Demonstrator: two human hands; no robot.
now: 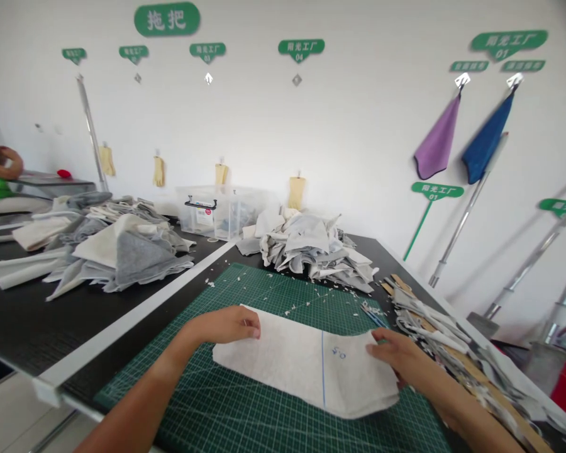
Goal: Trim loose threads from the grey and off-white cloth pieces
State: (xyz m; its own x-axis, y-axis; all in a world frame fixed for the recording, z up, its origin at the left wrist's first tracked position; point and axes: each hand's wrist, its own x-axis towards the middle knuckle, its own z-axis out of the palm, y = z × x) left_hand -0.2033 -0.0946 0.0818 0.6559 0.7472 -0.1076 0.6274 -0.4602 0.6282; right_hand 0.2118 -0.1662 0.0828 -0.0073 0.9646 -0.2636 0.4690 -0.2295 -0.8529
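Note:
A white piece of cloth (pixel 283 355) with a blue line and blue handwritten marks is stretched between my two hands, over a green cutting mat (pixel 202 402). My left hand (pixel 233 324) pinches its upper left edge, the thumb on top. At the right end, my right hand (pixel 389 355) grips the cloth's edge, with some fingers hidden beneath. The cloth's lower edge looks layered and bends slightly. Just beyond my right hand, a slim blue tool (pixel 373 316) rests on the mat among small white scraps.
Behind the mat lies a heap of white and grey cloth (pixel 311 242); another pile (pixel 127 251) is at left. A clear plastic box (pixel 212 214) stands at the back. Cloth strips (pixel 434 327) line the right edge. A person's arm (pixel 4 165) shows far left.

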